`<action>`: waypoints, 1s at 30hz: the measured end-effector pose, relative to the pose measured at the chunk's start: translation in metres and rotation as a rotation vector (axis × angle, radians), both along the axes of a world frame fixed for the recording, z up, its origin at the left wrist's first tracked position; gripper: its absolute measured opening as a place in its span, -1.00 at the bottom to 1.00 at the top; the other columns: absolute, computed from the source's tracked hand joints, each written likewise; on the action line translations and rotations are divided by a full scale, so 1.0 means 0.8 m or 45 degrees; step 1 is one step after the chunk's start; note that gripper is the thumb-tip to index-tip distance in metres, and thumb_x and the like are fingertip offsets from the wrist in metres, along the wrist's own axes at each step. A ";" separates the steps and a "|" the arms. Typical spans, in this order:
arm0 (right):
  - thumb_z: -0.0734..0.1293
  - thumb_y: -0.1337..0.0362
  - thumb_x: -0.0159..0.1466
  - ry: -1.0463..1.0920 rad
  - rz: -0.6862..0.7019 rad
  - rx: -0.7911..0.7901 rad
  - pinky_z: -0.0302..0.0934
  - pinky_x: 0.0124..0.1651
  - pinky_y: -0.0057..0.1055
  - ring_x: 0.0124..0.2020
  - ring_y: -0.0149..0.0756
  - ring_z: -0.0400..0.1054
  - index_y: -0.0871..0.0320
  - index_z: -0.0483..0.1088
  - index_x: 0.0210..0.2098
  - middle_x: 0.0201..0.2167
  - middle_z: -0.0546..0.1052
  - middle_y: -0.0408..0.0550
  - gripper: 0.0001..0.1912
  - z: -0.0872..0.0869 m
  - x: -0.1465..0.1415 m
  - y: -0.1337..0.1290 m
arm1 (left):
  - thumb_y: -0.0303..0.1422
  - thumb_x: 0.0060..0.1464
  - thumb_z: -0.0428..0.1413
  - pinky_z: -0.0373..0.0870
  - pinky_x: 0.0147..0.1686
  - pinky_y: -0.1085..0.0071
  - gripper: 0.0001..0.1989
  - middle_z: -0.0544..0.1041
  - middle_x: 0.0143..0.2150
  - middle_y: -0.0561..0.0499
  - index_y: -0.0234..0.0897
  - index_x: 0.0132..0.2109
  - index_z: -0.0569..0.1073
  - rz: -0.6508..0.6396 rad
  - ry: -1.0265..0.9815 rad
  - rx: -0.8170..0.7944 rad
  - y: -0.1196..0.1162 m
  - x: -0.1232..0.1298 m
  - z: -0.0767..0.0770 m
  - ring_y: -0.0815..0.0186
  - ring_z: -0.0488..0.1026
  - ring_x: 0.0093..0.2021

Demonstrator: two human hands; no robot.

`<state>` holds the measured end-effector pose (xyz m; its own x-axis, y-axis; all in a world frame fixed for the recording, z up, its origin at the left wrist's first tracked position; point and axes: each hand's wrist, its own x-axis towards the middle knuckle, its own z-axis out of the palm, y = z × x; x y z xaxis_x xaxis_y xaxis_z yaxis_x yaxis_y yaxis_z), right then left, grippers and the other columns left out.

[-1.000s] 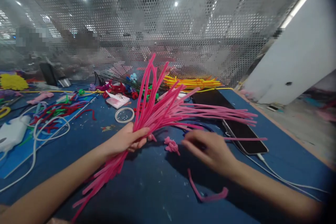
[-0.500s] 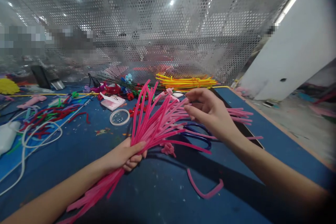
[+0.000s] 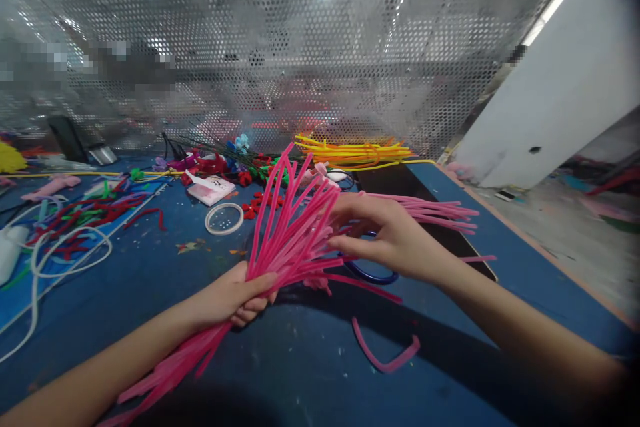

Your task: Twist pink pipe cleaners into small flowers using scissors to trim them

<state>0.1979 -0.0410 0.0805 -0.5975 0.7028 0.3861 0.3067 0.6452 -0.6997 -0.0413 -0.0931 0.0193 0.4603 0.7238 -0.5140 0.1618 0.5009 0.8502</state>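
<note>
A thick bunch of pink pipe cleaners [image 3: 280, 240] fans out upward from my left hand [image 3: 247, 293], whose fingers are wrapped round its middle. The lower ends stick out below the fist toward me. At the bunch's right side is my right hand [image 3: 370, 227], its fingers apart and curved around the outer stems. Some of its fingertips are hidden behind the stems. Under the right wrist lie blue-handled scissors [image 3: 373, 273], partly covered. More pink pipe cleaners [image 3: 440, 212] lie behind that hand on a black board [image 3: 395, 183]. One bent pink pipe cleaner [image 3: 387, 363] rests in front.
Yellow pipe cleaners [image 3: 355, 152] are piled by the perforated metal panel [image 3: 300, 47]. A white ring [image 3: 224, 219] and a small packet [image 3: 210, 189] lie left of centre. Farther left are a white cable [image 3: 37, 267] and coloured pipe cleaners [image 3: 90, 207]. The blue table's edge [image 3: 540, 250] runs along the right.
My right hand has moved left and slightly down, in against the bunch's right side. My left hand keeps its hold. The view has shifted slightly.
</note>
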 end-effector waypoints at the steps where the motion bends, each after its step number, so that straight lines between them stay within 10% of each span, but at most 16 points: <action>1: 0.35 0.24 0.10 -0.005 0.029 -0.020 0.29 -0.37 -0.55 -0.37 -0.43 0.37 0.19 0.38 -0.26 -0.32 0.47 -0.09 -0.78 -0.001 -0.001 0.000 | 0.08 -0.13 0.06 -0.21 -0.78 0.66 -0.51 0.00 -0.75 0.29 -0.31 -0.44 0.23 -0.006 0.000 0.003 -0.001 0.000 0.000 0.61 -0.16 -0.76; 7: 0.30 0.32 0.15 0.003 0.202 -0.243 0.20 -0.52 -0.59 -0.57 -0.50 0.29 0.21 0.44 -0.42 -0.56 0.46 -0.18 -0.90 -0.008 -0.006 -0.003 | 0.02 -0.08 0.06 -0.23 -0.76 0.65 -0.56 0.02 -0.72 0.27 -0.32 -0.42 0.24 -0.036 -0.018 0.009 -0.003 0.000 0.003 0.61 -0.15 -0.74; 21: 0.34 0.25 0.10 -0.059 0.105 -0.174 0.25 -0.54 -0.52 -0.57 -0.41 0.36 0.16 0.50 -0.47 -0.59 0.50 -0.15 -0.87 0.008 0.006 0.002 | -0.11 -0.06 0.12 -0.19 -0.81 0.66 -0.66 0.11 -0.75 0.24 -0.36 -0.41 0.33 -0.083 -0.181 -0.025 0.003 -0.005 0.023 0.62 -0.12 -0.78; 30: 0.42 0.18 -0.01 0.226 -0.111 -0.515 0.17 -0.68 -0.59 -0.71 -0.50 0.28 0.20 0.40 -0.56 -0.72 0.42 -0.20 -0.79 0.010 0.019 0.023 | -0.14 0.00 0.08 -0.20 -0.88 0.67 -0.69 0.09 -0.85 0.24 -0.37 -0.35 0.35 -0.144 -0.335 -0.194 0.006 -0.026 0.022 0.60 -0.19 -0.87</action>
<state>0.2133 -0.0229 0.0882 -0.4785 0.8632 0.1612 0.2002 0.2859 -0.9371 -0.0620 -0.0887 0.0368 0.6650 0.5844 -0.4651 0.0082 0.6170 0.7869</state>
